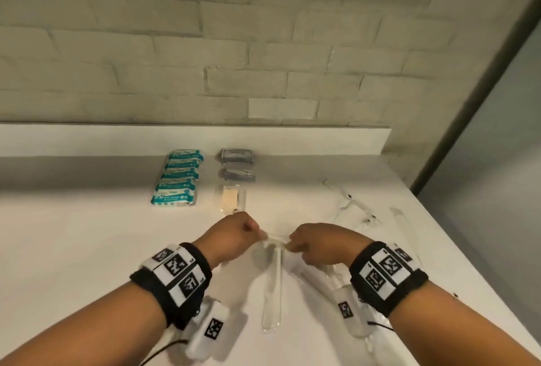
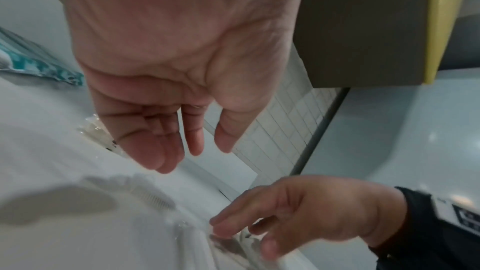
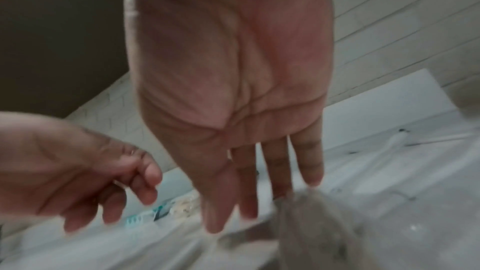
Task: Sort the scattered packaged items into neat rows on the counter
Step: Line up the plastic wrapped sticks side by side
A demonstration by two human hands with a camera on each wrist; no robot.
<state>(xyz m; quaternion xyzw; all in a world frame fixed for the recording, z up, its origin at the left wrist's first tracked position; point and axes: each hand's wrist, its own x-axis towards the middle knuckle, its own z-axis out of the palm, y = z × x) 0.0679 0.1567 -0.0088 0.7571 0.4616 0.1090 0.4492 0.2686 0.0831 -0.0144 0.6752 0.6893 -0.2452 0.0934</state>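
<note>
A long clear packet (image 1: 272, 283) with a thin white item inside lies on the white counter (image 1: 87, 248), pointing toward me. My left hand (image 1: 234, 233) and right hand (image 1: 316, 241) meet at its far end. The left wrist view shows the left hand (image 2: 182, 147) with relaxed fingers and nothing in it. In the right wrist view the right hand (image 3: 246, 192) has straight fingers, their tips down at the clear plastic. Behind stand a row of teal-and-white packets (image 1: 177, 178), two grey packets (image 1: 237, 165) and a beige item in clear wrap (image 1: 231, 197).
More clear packets with long white items (image 1: 351, 204) lie scattered at the right, near the counter's slanting right edge (image 1: 468, 263). Another clear packet (image 1: 316, 275) lies under my right wrist. A raised ledge (image 1: 175, 137) and a brick wall close the back.
</note>
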